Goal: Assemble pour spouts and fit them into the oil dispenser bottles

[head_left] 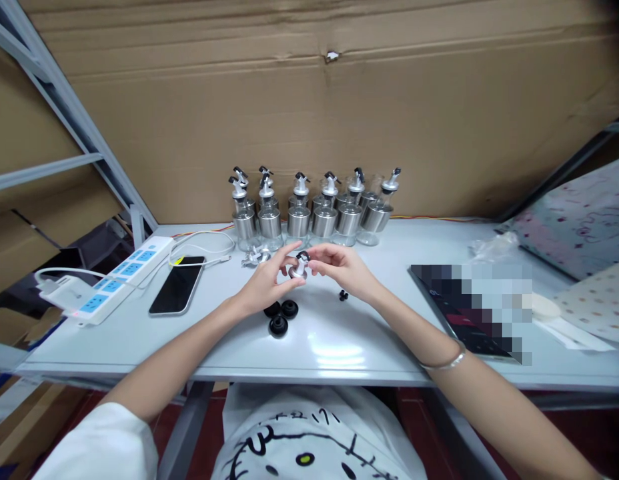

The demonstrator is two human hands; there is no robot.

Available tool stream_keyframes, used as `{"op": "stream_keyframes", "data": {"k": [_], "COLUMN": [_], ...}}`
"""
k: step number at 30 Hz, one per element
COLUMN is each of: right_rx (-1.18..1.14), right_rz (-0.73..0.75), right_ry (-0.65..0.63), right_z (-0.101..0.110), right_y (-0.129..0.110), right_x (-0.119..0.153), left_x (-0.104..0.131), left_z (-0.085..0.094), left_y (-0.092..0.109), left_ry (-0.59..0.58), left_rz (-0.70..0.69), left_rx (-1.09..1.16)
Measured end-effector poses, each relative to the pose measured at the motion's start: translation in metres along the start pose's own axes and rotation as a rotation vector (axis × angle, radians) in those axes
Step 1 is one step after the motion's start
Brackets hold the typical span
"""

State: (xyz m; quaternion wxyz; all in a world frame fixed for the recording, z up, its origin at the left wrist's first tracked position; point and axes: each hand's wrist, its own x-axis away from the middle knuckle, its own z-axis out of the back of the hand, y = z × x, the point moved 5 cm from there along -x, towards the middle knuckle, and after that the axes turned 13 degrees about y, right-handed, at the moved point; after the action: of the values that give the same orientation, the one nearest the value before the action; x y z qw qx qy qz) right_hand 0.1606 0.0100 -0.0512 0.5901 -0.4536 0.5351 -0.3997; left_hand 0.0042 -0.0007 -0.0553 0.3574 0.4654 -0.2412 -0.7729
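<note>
Between my two hands, above the table, is a silver pour spout point(299, 268) with a black flip cap on top. My left hand point(272, 275) grips its round base between thumb and fingers. My right hand point(339, 267) pinches at the side of the spout near the black cap. Below my left hand lie several black ribbed stoppers point(278, 325). Small black pieces point(343, 295) rest under my right hand. Behind my left hand is a little pile of silver spout parts point(255, 256), partly covered by the fingers.
Rows of glass bottles with steel sleeves point(299, 221), many topped with spouts, stand at the back by a cardboard wall point(214, 133). To the left lie a phone point(178, 287) and a power strip point(124, 280) with white cables. A tablet point(454, 313), partly blurred, lies right.
</note>
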Motion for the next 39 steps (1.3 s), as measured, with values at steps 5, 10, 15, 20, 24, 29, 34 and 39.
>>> {"op": "stream_keyframes", "data": {"k": [5,10,15,20,24,29,34,39], "right_rx": [0.067,0.045,-0.026,-0.208,-0.317,-0.310,-0.230,-0.189], "right_rz": [0.025,0.040,-0.008,-0.180,-0.343,-0.412,-0.341,-0.255], "right_ry": [0.023,0.044,0.033,-0.067,-0.203,-0.329,-0.315,-0.290], "right_z": [0.001,0.002,0.001,0.002,0.001,0.001,0.002,0.002], "right_y": [0.000,-0.002,-0.003,0.003,0.007,0.007,0.008,0.005], "right_x": [0.001,0.000,0.000,0.001,0.003,0.006,0.004,0.003], "left_x": [-0.001,-0.002,-0.002,-0.001,0.000,0.002,0.003,0.004], "left_z": [0.003,0.004,0.003,0.003,0.000,-0.003,-0.005,-0.006], "left_y": [0.002,0.003,0.003,0.003,0.004,0.008,0.007,0.005], "left_ry": [-0.026,-0.019,-0.019,-0.007,-0.034,-0.054,-0.043,-0.040], "left_rz": [-0.057,-0.065,-0.019,0.022,0.040,0.057,0.069,0.072], "left_rx": [-0.062,-0.024,-0.004,0.079,0.130,0.209,0.230,0.209]}}
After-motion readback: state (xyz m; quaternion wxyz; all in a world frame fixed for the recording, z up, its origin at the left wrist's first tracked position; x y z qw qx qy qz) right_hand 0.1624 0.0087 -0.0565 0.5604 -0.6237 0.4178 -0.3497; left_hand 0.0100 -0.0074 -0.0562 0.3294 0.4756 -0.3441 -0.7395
